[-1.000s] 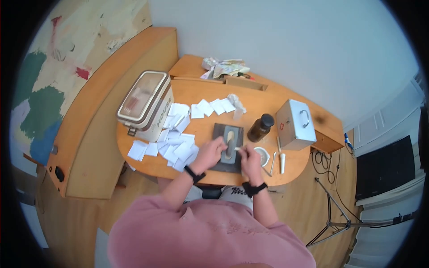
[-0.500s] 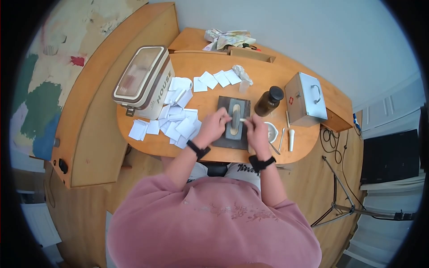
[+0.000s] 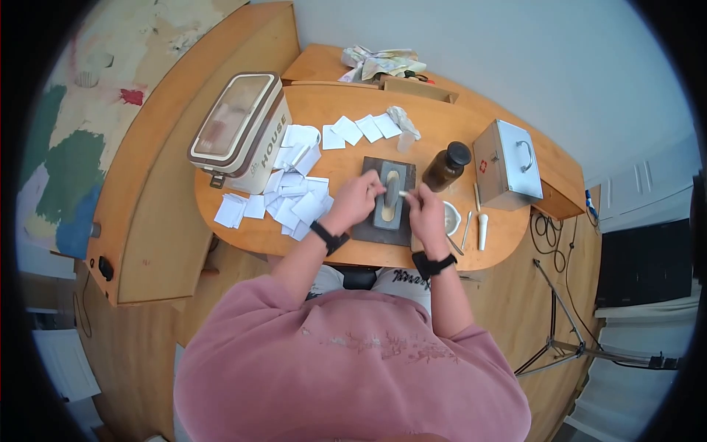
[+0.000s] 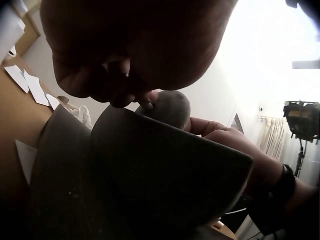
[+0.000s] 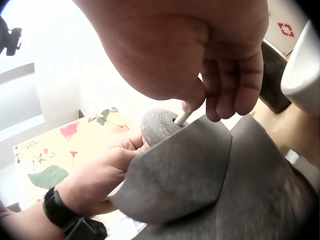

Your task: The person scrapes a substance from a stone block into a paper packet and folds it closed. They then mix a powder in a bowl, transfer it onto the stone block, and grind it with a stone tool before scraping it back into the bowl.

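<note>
A grey stone trough (image 3: 388, 214) with a tan hollow stands on a dark board (image 3: 368, 234). Upright in the hollow is a round grey wheel (image 5: 160, 126) with a pale rod (image 5: 183, 117) through its centre. The left hand (image 3: 353, 202) pinches the rod's left end, mostly hidden by the fingers. From the other side, the right hand (image 3: 428, 215) grips the right end between thumb and curled index finger. In the left wrist view the wheel (image 4: 171, 108) rises above the trough's edge (image 4: 170, 160).
White papers (image 3: 291, 202) and a HOUSE box (image 3: 250, 140) lie to the left; more white squares (image 3: 346, 131) sit behind the board. On the right are a dark jar (image 3: 447, 166), a white mortar (image 3: 451, 219), a white pestle (image 3: 482, 232) and a silver case (image 3: 508, 166).
Both hands and the wheel have shifted along the trough, away from the body, compared with half a second ago. The head view has tilted downward since one second ago.
</note>
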The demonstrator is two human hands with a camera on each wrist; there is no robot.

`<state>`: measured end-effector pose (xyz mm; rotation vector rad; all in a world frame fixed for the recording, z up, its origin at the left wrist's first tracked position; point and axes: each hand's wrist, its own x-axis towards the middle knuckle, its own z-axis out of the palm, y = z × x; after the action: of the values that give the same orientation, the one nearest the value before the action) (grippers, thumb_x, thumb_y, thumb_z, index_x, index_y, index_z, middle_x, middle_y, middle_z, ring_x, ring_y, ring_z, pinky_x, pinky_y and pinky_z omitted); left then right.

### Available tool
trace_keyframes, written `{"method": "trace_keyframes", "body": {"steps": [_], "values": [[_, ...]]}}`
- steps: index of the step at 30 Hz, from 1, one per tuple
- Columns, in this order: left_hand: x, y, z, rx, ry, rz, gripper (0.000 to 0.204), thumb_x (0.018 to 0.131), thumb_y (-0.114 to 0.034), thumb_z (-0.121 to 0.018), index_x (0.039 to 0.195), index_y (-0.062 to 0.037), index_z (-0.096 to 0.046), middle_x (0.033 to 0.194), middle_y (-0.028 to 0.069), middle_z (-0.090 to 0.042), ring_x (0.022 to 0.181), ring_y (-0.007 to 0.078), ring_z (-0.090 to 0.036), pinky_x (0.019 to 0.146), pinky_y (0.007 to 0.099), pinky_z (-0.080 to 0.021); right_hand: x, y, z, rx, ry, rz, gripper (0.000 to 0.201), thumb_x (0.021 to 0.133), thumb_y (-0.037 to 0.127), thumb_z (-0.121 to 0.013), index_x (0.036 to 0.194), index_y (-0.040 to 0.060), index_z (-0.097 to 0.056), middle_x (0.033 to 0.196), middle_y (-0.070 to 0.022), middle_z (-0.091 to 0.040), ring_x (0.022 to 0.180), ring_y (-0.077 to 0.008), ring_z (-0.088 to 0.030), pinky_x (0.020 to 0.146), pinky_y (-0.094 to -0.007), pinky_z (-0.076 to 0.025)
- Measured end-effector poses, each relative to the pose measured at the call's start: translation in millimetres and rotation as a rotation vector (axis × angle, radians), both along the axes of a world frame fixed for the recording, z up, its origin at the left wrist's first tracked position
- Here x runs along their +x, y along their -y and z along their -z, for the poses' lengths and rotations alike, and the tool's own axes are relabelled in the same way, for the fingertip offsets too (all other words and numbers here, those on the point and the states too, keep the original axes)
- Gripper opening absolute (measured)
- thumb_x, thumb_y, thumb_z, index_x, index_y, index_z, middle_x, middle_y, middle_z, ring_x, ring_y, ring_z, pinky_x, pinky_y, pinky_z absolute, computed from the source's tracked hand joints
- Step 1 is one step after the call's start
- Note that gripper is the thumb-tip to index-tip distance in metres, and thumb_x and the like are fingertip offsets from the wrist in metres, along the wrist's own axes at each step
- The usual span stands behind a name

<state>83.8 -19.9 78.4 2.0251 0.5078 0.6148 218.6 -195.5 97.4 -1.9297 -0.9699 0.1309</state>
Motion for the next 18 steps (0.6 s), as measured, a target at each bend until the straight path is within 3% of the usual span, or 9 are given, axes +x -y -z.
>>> {"method": "trace_keyframes", "body": {"steps": [2,3,7,10,14,16,17,18], "values": [[-23,20,-16,0.001,-0.027,0.034,0.008,0.105,-0.005,-0.068,0.101,-0.0002,-0.064,0.094,0.0214,-0.078,0.093,0.0466,-0.076,0.077,0.0506,-0.058,-18,15,-2,-0.037,-0.081,0.035,0.010,0.101,0.005,-0.075,0.100,-0.0016,-0.068,0.091,-0.0258,-0.075,0.087,-0.0483,-0.074,0.075,-0.0497,-0.058],[-28,25,-21,0.052,-0.074,0.024,0.006,0.105,-0.009,-0.066,0.101,-0.0048,-0.064,0.096,0.0174,-0.081,0.093,0.0472,-0.075,0.078,0.0562,-0.058,-23,19,-2,0.005,-0.090,0.028,0.011,0.102,0.006,-0.076,0.100,-0.0014,-0.068,0.092,-0.0259,-0.075,0.088,-0.0483,-0.074,0.076,-0.0497,-0.058],[-5,10,-8,0.011,-0.009,-0.010,0.007,0.105,-0.009,-0.066,0.101,-0.0046,-0.065,0.097,0.0173,-0.082,0.094,0.0457,-0.077,0.078,0.0559,-0.058,-19,15,1,-0.002,-0.046,0.038,0.012,0.103,0.006,-0.075,0.100,-0.0022,-0.067,0.095,-0.0271,-0.076,0.094,-0.0492,-0.074,0.076,-0.0504,-0.058],[21,-10,-15,0.021,-0.017,-0.034,0.006,0.105,-0.008,-0.067,0.101,-0.0045,-0.065,0.097,0.0175,-0.082,0.094,0.0454,-0.077,0.079,0.0558,-0.058,9,-20,-4,0.064,-0.010,0.075,0.012,0.103,0.006,-0.074,0.099,-0.0029,-0.066,0.094,-0.0276,-0.075,0.094,-0.0511,-0.073,0.076,-0.0522,-0.057],[15,-13,-12,0.044,0.002,-0.004,0.005,0.104,-0.007,-0.068,0.101,-0.0044,-0.065,0.096,0.0179,-0.082,0.094,0.0451,-0.077,0.079,0.0555,-0.058,10,-15,-8,0.030,-0.005,0.015,0.013,0.103,0.006,-0.074,0.099,-0.0030,-0.066,0.092,-0.0266,-0.074,0.090,-0.0510,-0.072,0.075,-0.0524,-0.056],[-10,7,-5,-0.032,-0.020,0.019,0.007,0.104,-0.006,-0.069,0.100,-0.0041,-0.064,0.096,0.0180,-0.081,0.094,0.0455,-0.077,0.078,0.0551,-0.058,-11,4,-6,-0.024,-0.065,0.031,0.012,0.102,0.006,-0.074,0.099,-0.0025,-0.066,0.092,-0.0264,-0.074,0.090,-0.0509,-0.072,0.076,-0.0515,-0.057],[-21,19,-7,-0.011,0.027,-0.002,0.006,0.105,-0.002,-0.066,0.100,0.0001,-0.064,0.092,0.0194,-0.079,0.090,0.0420,-0.079,0.079,0.0480,-0.059,-21,11,-9,-0.003,-0.068,0.039,0.012,0.102,0.005,-0.074,0.100,-0.0022,-0.065,0.093,-0.0270,-0.075,0.091,-0.0510,-0.072,0.076,-0.0505,-0.057],[-22,24,-12,-0.010,0.033,0.001,0.006,0.105,-0.002,-0.066,0.100,0.0001,-0.064,0.092,0.0194,-0.079,0.090,0.0420,-0.079,0.079,0.0480,-0.059,-24,14,-8,-0.002,-0.062,0.043,0.012,0.102,0.005,-0.074,0.100,-0.0022,-0.065,0.093,-0.0270,-0.075,0.091,-0.0510,-0.072,0.076,-0.0505,-0.057]]}}
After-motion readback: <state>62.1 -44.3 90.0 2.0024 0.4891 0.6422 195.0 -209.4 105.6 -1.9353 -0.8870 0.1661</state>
